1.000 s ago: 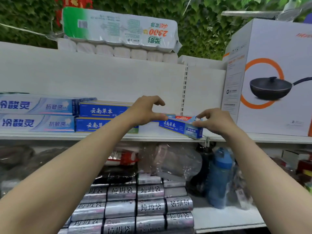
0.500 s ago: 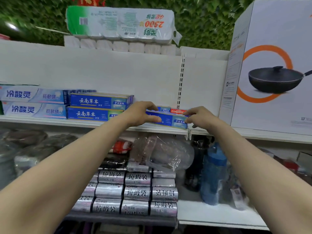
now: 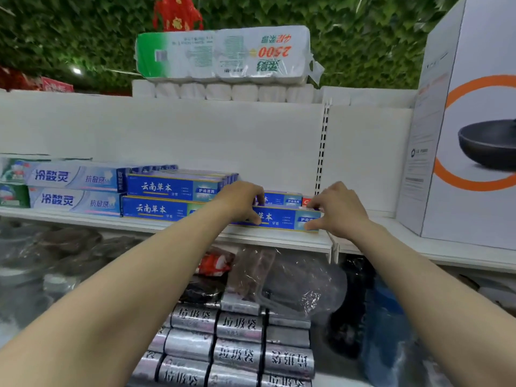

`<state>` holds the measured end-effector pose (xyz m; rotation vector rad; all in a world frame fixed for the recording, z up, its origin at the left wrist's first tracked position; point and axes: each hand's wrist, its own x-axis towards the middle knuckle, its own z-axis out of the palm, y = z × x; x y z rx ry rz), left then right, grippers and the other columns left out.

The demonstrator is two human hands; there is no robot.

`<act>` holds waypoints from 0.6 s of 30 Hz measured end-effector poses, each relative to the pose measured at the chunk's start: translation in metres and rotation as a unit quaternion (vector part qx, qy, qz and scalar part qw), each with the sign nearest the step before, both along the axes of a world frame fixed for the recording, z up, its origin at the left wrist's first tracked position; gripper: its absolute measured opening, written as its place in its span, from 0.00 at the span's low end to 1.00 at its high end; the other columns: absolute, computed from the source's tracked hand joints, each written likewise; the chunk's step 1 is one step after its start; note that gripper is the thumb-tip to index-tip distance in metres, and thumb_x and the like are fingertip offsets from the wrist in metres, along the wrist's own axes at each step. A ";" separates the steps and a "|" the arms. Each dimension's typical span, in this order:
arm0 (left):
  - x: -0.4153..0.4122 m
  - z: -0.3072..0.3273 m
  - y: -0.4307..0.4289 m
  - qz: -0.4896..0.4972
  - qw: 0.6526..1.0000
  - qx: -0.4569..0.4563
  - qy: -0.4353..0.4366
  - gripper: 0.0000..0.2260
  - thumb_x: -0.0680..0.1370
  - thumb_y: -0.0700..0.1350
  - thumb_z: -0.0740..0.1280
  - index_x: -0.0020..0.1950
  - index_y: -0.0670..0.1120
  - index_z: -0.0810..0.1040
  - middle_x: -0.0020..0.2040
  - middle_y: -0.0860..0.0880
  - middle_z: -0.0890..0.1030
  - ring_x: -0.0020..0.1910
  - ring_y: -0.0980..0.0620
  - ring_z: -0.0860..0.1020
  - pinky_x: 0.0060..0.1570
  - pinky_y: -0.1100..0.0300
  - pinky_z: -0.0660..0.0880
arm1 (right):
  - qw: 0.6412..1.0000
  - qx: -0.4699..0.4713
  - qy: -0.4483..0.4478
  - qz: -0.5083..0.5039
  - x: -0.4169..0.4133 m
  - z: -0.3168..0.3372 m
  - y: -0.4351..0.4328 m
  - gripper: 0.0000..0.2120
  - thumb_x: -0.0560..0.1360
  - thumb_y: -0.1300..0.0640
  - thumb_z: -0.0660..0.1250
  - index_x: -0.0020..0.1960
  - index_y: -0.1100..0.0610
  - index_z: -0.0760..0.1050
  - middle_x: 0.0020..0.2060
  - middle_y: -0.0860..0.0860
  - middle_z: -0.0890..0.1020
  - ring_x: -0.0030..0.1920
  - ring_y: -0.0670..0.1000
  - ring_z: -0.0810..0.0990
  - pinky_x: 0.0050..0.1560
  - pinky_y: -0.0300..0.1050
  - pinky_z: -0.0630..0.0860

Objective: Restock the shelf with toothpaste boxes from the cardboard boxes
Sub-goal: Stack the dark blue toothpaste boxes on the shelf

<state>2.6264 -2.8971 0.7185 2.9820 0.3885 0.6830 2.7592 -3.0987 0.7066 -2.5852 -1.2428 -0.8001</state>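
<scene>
Two forearms are showing bare to the frame edge; left hand [image 3: 243,203] and right hand [image 3: 341,211] bare, nails possibly short.

The front box [image 3: 279,219] and the stacked boxes [image 3: 167,188] are thin card with a glossy printed face that catches the light. The shelf [image 3: 167,227] and back panel [image 3: 195,135] look like smooth, white-painted metal, fairly matt. The tissue pack [image 3: 223,54] is soft paper rolls under shiny plastic film. The pan box [image 3: 460,135] is smooth matt cardboard. Below, the bag rolls [image 3: 237,353] have a silvery, metallic-looking sheen, and a crinkled clear bag [image 3: 307,283] is glossy plastic. The leaves [image 3: 83,29] look matt and rough.
</scene>
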 end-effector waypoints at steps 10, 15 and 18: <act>0.061 0.006 0.036 0.042 0.992 0.111 0.043 0.19 0.69 0.47 0.75 0.58 0.50 0.76 0.55 0.49 0.79 0.55 0.47 0.76 0.41 0.57 0.68 | 0.999 -0.016 -0.007 -0.028 0.037 0.003 0.055 0.23 0.68 0.41 0.75 0.59 0.46 0.75 0.50 0.45 0.80 0.58 0.51 0.68 0.50 0.47 0.61; 0.090 0.005 0.052 0.069 0.989 0.112 0.061 0.19 0.70 0.43 0.74 0.59 0.49 0.75 0.58 0.47 0.78 0.58 0.45 0.75 0.46 0.56 0.70 | 0.998 -0.029 -0.001 -0.052 0.057 0.004 0.078 0.23 0.70 0.42 0.75 0.60 0.47 0.74 0.54 0.47 0.80 0.61 0.52 0.68 0.51 0.47 0.61; 0.099 0.003 0.053 0.088 0.986 0.119 0.074 0.21 0.71 0.46 0.74 0.62 0.48 0.73 0.60 0.45 0.76 0.61 0.44 0.73 0.52 0.54 0.69 | 0.997 -0.036 0.018 -0.067 0.065 0.004 0.086 0.23 0.71 0.41 0.74 0.62 0.47 0.73 0.55 0.48 0.80 0.62 0.53 0.68 0.53 0.48 0.63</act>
